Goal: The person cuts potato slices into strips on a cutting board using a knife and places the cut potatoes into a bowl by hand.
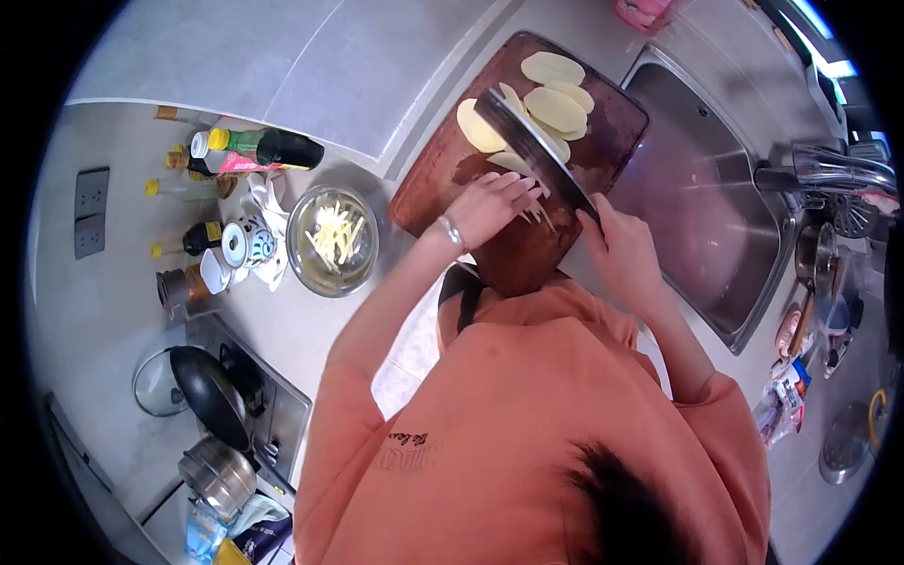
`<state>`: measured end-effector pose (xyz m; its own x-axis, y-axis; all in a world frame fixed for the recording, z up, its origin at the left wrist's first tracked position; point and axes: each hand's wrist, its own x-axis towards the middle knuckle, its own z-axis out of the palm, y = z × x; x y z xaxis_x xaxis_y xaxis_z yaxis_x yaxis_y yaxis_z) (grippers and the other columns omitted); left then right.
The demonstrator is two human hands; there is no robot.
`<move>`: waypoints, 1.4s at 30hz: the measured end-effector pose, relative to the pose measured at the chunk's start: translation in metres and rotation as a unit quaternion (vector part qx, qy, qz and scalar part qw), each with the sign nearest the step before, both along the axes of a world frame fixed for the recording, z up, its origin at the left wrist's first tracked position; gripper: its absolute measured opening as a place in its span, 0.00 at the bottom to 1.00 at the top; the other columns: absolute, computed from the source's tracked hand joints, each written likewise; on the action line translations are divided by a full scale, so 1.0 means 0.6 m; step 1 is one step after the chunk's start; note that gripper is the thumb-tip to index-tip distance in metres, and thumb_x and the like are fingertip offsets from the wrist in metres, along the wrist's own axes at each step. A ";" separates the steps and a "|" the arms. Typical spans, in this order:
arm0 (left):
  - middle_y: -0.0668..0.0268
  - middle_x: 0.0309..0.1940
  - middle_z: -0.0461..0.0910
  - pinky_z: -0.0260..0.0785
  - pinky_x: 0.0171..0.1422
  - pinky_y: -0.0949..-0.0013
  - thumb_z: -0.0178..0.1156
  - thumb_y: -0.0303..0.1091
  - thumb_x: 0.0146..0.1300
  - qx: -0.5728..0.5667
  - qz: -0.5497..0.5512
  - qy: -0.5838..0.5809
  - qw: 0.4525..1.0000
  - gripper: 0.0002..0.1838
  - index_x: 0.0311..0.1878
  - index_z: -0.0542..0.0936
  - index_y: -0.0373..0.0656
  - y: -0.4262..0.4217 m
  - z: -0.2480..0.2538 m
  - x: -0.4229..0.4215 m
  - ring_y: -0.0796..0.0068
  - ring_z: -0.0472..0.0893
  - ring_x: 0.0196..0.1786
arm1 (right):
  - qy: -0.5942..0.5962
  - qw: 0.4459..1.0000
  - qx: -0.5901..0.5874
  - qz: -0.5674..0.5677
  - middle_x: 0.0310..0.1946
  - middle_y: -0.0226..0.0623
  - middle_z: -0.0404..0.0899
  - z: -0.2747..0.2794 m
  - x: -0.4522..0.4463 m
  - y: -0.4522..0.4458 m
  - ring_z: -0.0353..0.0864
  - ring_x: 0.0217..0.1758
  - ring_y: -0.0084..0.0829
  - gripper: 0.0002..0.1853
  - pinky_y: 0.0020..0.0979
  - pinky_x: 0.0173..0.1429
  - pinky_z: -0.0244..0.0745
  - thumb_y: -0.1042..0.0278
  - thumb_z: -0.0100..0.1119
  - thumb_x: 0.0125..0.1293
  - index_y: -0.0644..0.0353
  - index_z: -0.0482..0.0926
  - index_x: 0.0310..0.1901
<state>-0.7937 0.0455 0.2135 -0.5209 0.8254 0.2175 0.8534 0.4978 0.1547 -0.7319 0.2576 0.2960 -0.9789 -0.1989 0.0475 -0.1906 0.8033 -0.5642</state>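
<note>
My right hand (621,247) is closed round the handle of a kitchen knife (539,149). Its broad dark blade slants up and left over a brown cutting board (443,155). Close to the left of the blade, my left hand (492,209) has bent fingers pressed together, holding down a potato slice (507,162) that they partly hide. Thin potato strips (539,215) lie by the fingertips, under the lower blade. Beyond the knife, several pale oval potato slices (556,109) overlap on the board.
A glass bowl (298,243) with potato strips stands left of the board. A steel sink (697,188) adjoins the right side. Bottles (250,143) and a patterned jar (247,241) line the left wall; a black wok (209,395) is near the stove.
</note>
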 end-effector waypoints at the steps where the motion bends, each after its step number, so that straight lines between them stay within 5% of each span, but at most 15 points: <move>1: 0.66 0.49 0.73 0.65 0.57 0.68 0.52 0.30 0.54 0.000 0.002 0.000 1.000 0.18 0.51 0.75 0.45 0.005 -0.002 -0.005 0.68 0.73 0.53 | 0.013 1.000 -0.001 -0.008 0.18 0.48 0.73 0.003 -0.001 0.001 0.74 0.22 0.50 0.09 0.46 0.26 0.67 0.66 0.52 0.64 0.63 0.70 0.38; 4: 0.65 0.40 0.72 0.69 0.45 0.68 0.50 0.31 0.56 -0.124 -0.014 -0.068 0.990 0.08 0.39 0.74 0.43 0.025 0.008 -0.015 0.70 0.75 0.42 | 0.002 0.999 -0.025 -0.026 0.18 0.48 0.73 0.004 -0.001 0.007 0.74 0.22 0.50 0.09 0.46 0.25 0.66 0.67 0.52 0.64 0.63 0.70 0.38; 8: 0.62 0.37 0.72 0.71 0.37 0.71 0.49 0.30 0.55 -0.127 -0.018 -0.007 0.992 0.07 0.36 0.73 0.40 0.041 -0.008 -0.003 0.71 0.75 0.42 | 0.015 0.999 -0.034 -0.025 0.18 0.48 0.73 -0.005 0.005 0.010 0.73 0.22 0.50 0.09 0.46 0.25 0.66 0.67 0.52 0.63 0.63 0.70 0.39; 27: 0.58 0.39 0.75 0.75 0.43 0.66 0.49 0.28 0.57 -0.175 0.061 -0.095 0.978 0.11 0.43 0.73 0.37 0.054 0.007 -0.001 0.64 0.77 0.46 | -0.003 0.999 0.003 -0.036 0.18 0.49 0.73 -0.004 0.010 0.026 0.74 0.23 0.52 0.07 0.49 0.27 0.66 0.66 0.51 0.64 0.60 0.69 0.38; 35: 0.56 0.39 0.77 0.75 0.47 0.64 0.58 0.22 0.46 -0.170 0.191 -0.186 0.949 0.15 0.41 0.74 0.35 0.067 0.022 -0.015 0.60 0.79 0.44 | -0.004 1.000 0.003 -0.030 0.19 0.49 0.74 -0.004 0.010 0.029 0.75 0.24 0.52 0.08 0.49 0.27 0.66 0.66 0.51 0.64 0.60 0.70 0.39; 42: 0.56 0.38 0.77 0.74 0.46 0.66 0.55 0.25 0.53 -0.181 0.173 -0.126 0.960 0.11 0.41 0.75 0.37 0.070 -0.002 -0.008 0.62 0.79 0.43 | -0.008 0.999 0.012 -0.034 0.20 0.51 0.74 -0.009 0.011 0.032 0.75 0.26 0.53 0.07 0.49 0.29 0.67 0.67 0.51 0.64 0.60 0.70 0.39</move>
